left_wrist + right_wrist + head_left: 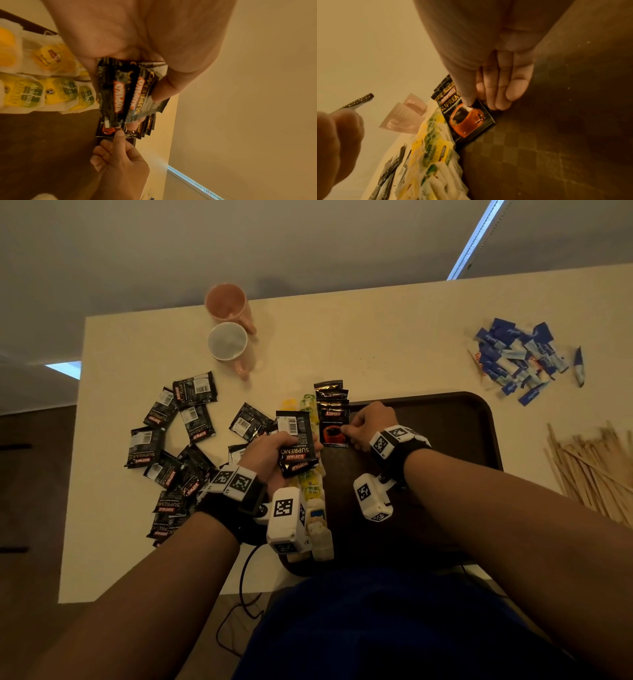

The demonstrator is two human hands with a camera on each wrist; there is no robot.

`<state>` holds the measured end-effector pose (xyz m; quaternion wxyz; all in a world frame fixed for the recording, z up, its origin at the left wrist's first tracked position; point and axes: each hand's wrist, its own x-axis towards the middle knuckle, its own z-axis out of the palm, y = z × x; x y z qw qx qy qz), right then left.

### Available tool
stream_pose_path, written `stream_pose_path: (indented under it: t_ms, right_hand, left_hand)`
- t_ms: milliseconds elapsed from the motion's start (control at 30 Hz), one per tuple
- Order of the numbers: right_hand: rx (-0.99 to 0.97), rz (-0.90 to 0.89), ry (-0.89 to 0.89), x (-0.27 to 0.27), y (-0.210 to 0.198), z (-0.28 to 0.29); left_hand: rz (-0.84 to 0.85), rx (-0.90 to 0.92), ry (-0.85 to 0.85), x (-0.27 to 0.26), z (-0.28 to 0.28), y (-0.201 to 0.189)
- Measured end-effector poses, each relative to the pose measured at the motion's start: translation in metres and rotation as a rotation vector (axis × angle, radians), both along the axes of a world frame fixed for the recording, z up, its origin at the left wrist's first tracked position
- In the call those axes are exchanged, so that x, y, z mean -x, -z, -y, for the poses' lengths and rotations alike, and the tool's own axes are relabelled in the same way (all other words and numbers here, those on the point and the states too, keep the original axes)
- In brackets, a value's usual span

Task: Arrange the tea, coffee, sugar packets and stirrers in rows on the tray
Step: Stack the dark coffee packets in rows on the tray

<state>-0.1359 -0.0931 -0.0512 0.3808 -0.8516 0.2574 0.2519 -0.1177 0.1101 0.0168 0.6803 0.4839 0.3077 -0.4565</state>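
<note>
A dark brown tray (445, 419) lies on the cream table. Along its left edge runs a row of yellow and green tea bags (310, 484) (34, 89) (435, 136). Beside them, black coffee packets (331, 405) overlap in a second row at the tray's far left. My right hand (371, 424) pinches the nearest coffee packet (334, 429) (469, 119) of that row by its right edge, thumb on top. My left hand (274, 457) grips a small stack of coffee packets (296, 446) (126, 93) above the tea bags.
Loose coffee packets (171, 446) are scattered on the table left of the tray. Two mugs (229, 337) stand at the back. A heap of blue sugar packets (517, 361) lies at the far right, with wooden stirrers (589, 467) nearer the right edge.
</note>
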Motion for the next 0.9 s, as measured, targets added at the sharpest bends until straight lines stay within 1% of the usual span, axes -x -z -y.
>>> stream_pose_path:
  t_ms: [300, 367, 467, 567, 700, 800, 900]
  right_hand:
    - [-0.012, -0.009, -0.018, 0.001, -0.007, 0.005]
    - [-0.003, -0.018, -0.028, 0.003, -0.009, 0.011]
    - [0.003, -0.032, -0.044, 0.008, -0.013, 0.023]
    - [0.007, 0.009, -0.063, 0.016, -0.019, 0.031]
    - [0.003, 0.168, -0.134, 0.028, -0.035, 0.03]
    - [-0.018, 0.416, -0.21, 0.041, -0.05, 0.021]
    - [-0.009, 0.654, -0.288, 0.051, -0.06, 0.013]
  left_hand:
    - [0.031, -0.027, 0.067, -0.002, -0.003, 0.003]
    - [0.05, -0.052, 0.089, -0.002, -0.004, 0.004]
    - [0.078, -0.109, 0.071, 0.0, -0.003, 0.006]
    - [0.126, -0.174, 0.082, 0.002, -0.003, 0.009]
    - [0.176, -0.188, 0.125, 0.007, -0.001, 0.01]
    - [0.194, -0.221, 0.135, 0.011, 0.001, 0.008]
    - [0.2, -0.209, 0.127, 0.015, 0.004, 0.006]
